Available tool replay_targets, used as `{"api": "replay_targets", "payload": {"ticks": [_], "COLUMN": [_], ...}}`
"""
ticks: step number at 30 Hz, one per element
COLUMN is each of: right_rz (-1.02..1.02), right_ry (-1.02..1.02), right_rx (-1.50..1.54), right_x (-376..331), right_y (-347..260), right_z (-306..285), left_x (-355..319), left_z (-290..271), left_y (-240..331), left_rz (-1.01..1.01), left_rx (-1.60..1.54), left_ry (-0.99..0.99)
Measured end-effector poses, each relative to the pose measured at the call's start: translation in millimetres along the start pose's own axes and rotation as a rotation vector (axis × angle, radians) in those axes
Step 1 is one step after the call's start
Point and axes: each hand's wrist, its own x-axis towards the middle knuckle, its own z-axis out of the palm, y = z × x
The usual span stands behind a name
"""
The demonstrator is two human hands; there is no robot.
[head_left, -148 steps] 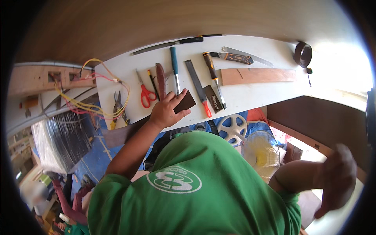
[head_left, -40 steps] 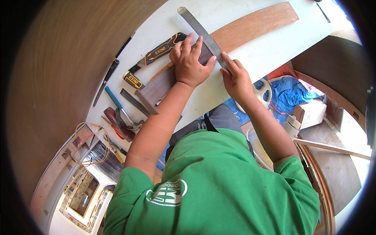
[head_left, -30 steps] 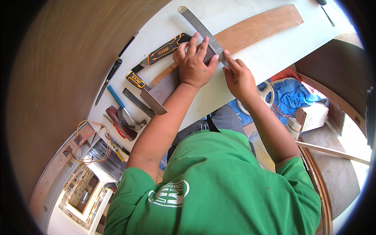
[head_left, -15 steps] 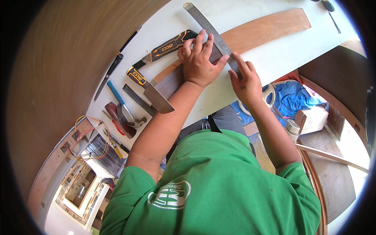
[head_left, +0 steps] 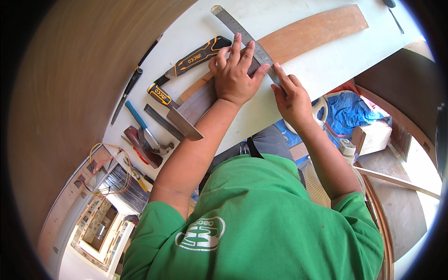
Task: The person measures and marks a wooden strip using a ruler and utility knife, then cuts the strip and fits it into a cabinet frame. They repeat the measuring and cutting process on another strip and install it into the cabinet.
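Observation:
My left hand (head_left: 237,80) lies spread with its palm down over a dark brown wood strip (head_left: 198,103), the fingertips reaching the steel ruler (head_left: 238,30). The ruler crosses a long light brown wood piece (head_left: 310,33) at an angle. At its near end, my right hand (head_left: 295,97) has the thumb and index finger on either edge of the ruler. Part of the light brown piece shows from under the dark strip, left of my left hand. A handsaw with a black-and-orange handle (head_left: 198,57) lies beyond that hand.
On the white table (head_left: 322,70) at left lie a yellow-and-black handle (head_left: 160,94), a dark bar (head_left: 163,121), a blue-handled hammer (head_left: 136,115) and a brown wooden tool (head_left: 135,140). Beyond the near edge are a fan (head_left: 322,182) and a blue tarp (head_left: 347,112).
Both hands, the ruler and the wood have shifted slightly left in the picture, as has much of the table. Both hands keep their places on the pieces.

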Motion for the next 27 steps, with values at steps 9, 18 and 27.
{"api": "replay_targets", "payload": {"ticks": [9,18,27], "right_rz": [-0.006,0.011,0.020], "right_ry": [0.025,0.015,0.024], "right_rx": [0.032,0.044,0.033], "right_x": [-1.2,-0.2,-0.3], "right_y": [2.4,2.0,-1.1], "right_z": [3.3,2.2,2.3], "left_x": [0.0,1.0,2.0], "left_z": [-1.6,-2.1,-3.0], "left_y": [2.7,3.4,4.2], "left_rz": [-0.007,-0.002,-0.010], "left_rx": [0.061,0.055,0.037], "left_ry": [-0.053,-0.063,-0.079]}}
